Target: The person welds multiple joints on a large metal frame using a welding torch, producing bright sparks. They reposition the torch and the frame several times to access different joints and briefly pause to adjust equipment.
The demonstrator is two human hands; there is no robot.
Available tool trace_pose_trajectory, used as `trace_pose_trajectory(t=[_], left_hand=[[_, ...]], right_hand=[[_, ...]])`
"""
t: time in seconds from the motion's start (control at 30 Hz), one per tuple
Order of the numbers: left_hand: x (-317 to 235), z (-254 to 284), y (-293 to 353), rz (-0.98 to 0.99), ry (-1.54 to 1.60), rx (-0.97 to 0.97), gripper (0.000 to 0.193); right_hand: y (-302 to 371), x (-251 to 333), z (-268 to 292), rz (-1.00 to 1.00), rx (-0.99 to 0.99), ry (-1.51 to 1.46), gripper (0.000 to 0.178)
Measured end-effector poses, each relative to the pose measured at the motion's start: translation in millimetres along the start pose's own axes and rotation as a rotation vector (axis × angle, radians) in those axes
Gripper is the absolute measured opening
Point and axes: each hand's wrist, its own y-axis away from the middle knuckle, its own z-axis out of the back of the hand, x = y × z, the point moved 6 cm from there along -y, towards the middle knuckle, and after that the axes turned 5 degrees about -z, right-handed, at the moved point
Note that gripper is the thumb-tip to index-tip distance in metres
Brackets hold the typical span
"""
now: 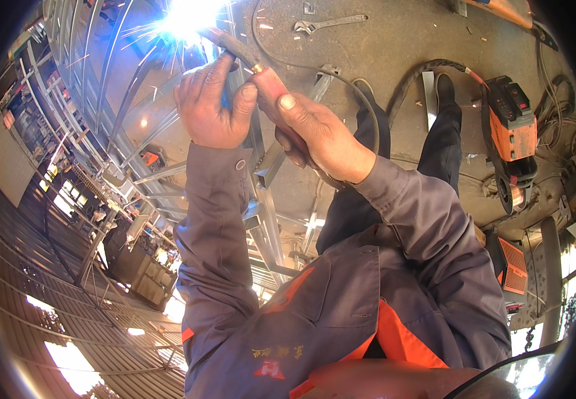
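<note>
My right hand (324, 136) is wrapped around the reddish handle of a welding torch (271, 93), thumb along its top. The torch's dark bent neck points up and left into a glaring white-blue welding arc (188, 18) that throws sparks. The glare hides the torch tip and the spot being welded. Just below the arc, my left hand (211, 110) is closed on a metal tube (256, 136) of the frame, its index finger close to the torch neck. The undersides of its fingers are hidden.
A metal frame of long bars (112, 73) spreads along the left. An adjustable wrench (331, 24) lies on the concrete floor. At right stands an orange-and-black wire feeder (510, 120) with a thick cable (427, 65) curving past my legs. An orange-grilled machine (512, 266) sits nearer.
</note>
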Motion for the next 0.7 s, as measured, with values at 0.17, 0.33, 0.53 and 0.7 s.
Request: trace_pose_trajectory(t=[0.17,0.33,0.53,0.7], left_hand=[[-1.1,-0.3,0.5,0.002,-0.027,0.022,0.055],[-1.9,-1.3,-1.2,-0.025,-0.064,0.020,0.055],[-0.5,-1.6,-0.4,0.023,-0.043,0.040,0.055],[-1.9,-1.5,-1.5,0.010,-0.035,0.024,0.054]], right_hand=[[0.4,-1.5,0.7,-0.013,-0.009,-0.019,0.061],[0.5,-4.6,2.6,-0.046,-0.010,-0.034,0.062],[-0.9,-3.1,2.2,-0.025,0.005,-0.023,0.064],[-0.5,-2.0,1.7,-0.025,0.006,-0.026,0.065]])
